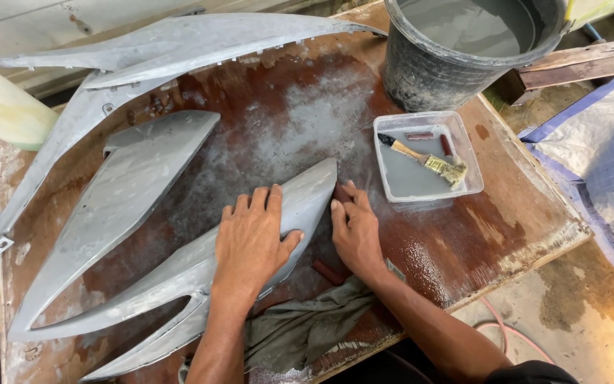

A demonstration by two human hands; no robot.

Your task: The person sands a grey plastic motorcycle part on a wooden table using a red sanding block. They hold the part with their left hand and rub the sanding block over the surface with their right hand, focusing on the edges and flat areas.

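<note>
On the wet table, just left of the clear tray, the left hand lies flat pinning the grey fairing panel while the right hand, fingers closed on a small sanding piece, seems mid-sanding, needing steady pressure.

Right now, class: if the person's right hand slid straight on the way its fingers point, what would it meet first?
The right hand points up and slightly left, fingertips on the grey panel edge. It would cross that panel's tip, then bare wet board; the way looks free until the long grey fairing at the far edge.
</note>
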